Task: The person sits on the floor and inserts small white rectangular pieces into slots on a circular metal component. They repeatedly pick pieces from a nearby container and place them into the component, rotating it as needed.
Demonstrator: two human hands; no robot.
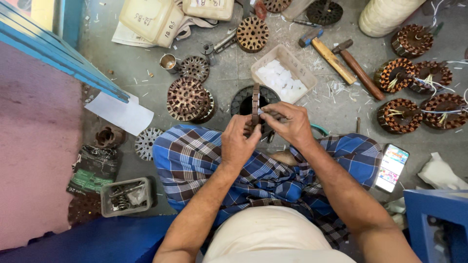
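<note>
- Over our lap, above the blue checked cloth [195, 156], we hold a slotted stator core [255, 104] edge-on, both hands meeting on it.
- Our left hand [239, 141] grips the core from below and from our left, its fingers [242, 127] wrapped around the lower rim and pressed onto it; the core sits just ahead of the knuckles, touching them.
- Our right hand [288, 124] comes in from the right, its fingers [269, 117] pinched together against the core's side, on what looks like a small pale strip; we cannot tell exactly what the tips hold.
- Seen edge-on, the core reads as a narrow toothed band whose long axis runs straight away from us, from our hands toward the white plastic tray [304, 68] ahead.
- Its flat faces turn left and right, so each hand faces one of them.
- Both hands are in contact; the left carries the weight, the right works at the near edge.
- Directly beneath the core a dark ring-shaped housing [240, 100] lies on the floor [331, 104].
- Bare rusty cores [187, 97] are stacked to our left, copper-wound stators [399, 116] lie to our right, and two hammers [351, 65] rest beyond the tray.
</note>
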